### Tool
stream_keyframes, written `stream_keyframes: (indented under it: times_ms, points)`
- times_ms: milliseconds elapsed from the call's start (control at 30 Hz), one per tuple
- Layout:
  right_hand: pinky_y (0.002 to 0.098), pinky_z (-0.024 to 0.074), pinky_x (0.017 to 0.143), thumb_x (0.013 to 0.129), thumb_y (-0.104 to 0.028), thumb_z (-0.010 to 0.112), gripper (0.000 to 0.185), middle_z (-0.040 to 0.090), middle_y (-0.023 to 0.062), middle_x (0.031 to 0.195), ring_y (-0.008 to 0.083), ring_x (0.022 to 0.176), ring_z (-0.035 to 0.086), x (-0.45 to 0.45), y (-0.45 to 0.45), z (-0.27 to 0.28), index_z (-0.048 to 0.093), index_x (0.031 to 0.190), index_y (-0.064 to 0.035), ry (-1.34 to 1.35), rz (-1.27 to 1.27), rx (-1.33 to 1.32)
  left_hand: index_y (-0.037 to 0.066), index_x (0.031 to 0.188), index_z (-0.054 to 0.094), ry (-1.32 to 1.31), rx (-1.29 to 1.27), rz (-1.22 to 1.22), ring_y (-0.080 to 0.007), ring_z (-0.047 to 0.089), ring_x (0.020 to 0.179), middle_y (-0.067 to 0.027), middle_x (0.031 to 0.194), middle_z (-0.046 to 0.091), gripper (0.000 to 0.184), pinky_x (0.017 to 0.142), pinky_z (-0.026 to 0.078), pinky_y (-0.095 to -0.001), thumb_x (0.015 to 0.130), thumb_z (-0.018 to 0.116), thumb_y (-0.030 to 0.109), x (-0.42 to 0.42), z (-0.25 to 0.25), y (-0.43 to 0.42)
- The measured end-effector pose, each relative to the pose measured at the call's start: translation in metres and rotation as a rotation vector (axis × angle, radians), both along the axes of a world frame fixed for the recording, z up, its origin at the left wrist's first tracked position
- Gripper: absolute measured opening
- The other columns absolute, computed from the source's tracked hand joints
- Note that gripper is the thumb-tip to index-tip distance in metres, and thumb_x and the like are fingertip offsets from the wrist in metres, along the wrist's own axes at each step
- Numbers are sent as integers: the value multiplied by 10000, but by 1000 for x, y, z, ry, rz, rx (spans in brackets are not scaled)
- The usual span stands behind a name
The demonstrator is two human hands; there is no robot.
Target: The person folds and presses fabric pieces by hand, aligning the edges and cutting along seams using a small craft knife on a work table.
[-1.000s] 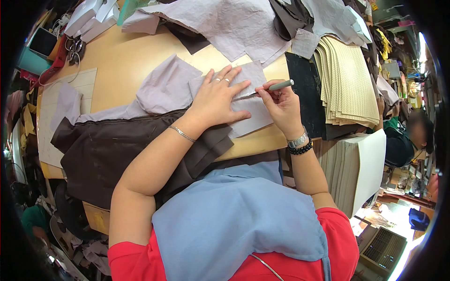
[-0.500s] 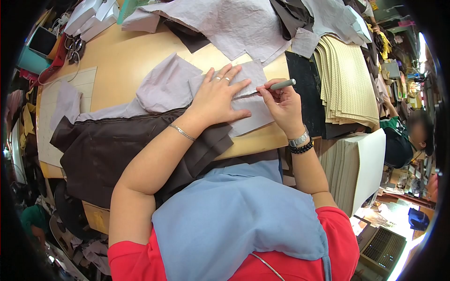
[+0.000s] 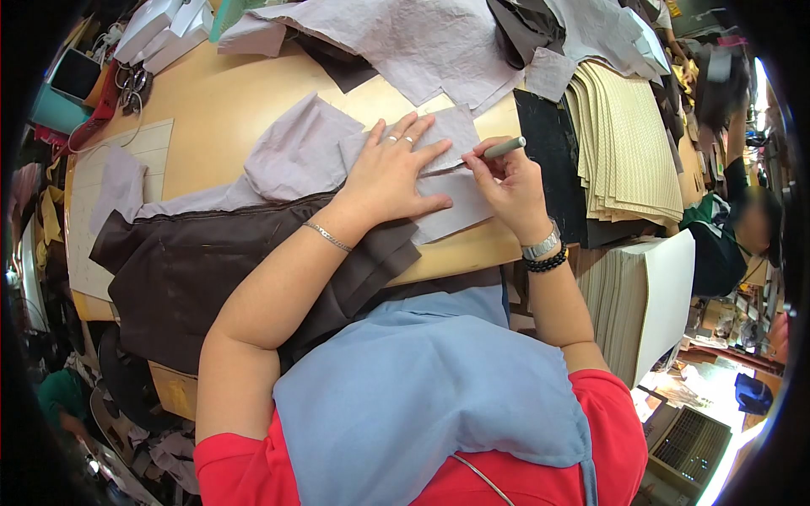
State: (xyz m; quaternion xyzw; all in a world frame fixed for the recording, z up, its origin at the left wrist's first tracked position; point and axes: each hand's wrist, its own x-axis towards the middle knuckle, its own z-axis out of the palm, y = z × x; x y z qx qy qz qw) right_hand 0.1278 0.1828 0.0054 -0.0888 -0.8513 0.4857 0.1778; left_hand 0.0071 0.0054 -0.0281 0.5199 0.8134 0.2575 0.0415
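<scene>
My left hand [image 3: 392, 173] lies flat with fingers spread, pressing on pale grey-lilac fabric [image 3: 460, 131]. Just right of it, my right hand [image 3: 510, 185] pinches a grey pen [image 3: 506, 147], whose tip end is at the fabric near a dark line; the exact tip is hard to make out. A bunched part of the pale fabric [image 3: 295, 152] rises left of my left hand. Dark brown fabric [image 3: 211, 261] joins it along a seam, lies under my left forearm and hangs over the table's front edge.
More pale fabric [image 3: 396, 42] covers the back of the wooden table [image 3: 211, 101]. Cream textured sheets [image 3: 624, 143] are stacked at the right, above a thick pile of white sheets [image 3: 650, 304]. A lined paper [image 3: 84, 244] lies at the left. A co-worker [image 3: 717, 228] is at far right.
My right hand and the pen have shifted very slightly, the pen's upper end moving a little left. My left hand stays put. The co-worker at the right has raised an arm holding something dark.
</scene>
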Motion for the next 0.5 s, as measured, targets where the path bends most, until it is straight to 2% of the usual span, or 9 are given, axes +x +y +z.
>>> stream_keyframes:
  times_ms: [200,400,500]
  points:
    - [266,576,711,891,-25,719,159,712,89,831,135,792,728,-3,6,9,610,1003,6,-30,11,149,229,1407,576,-9,-9,0,-329,325,1462,-127,1566,380,809,1181,225,-593,713,764,601,0,1,0]
    - [288,570,667,885,-12,709,133,709,114,827,179,759,741,-7,7,9,610,972,-2,60,65,274,227,1408,577,-14,-12,2,-327,321,1465,-126,1570,377,809,1185,222,-588,715,760,602,0,2,0]
    - [287,565,660,881,-11,709,134,702,118,821,194,757,742,-7,6,13,608,970,-6,31,45,271,226,1408,576,-18,-10,2,-327,321,1466,-127,1570,377,807,1185,222,-585,718,757,603,0,2,0]
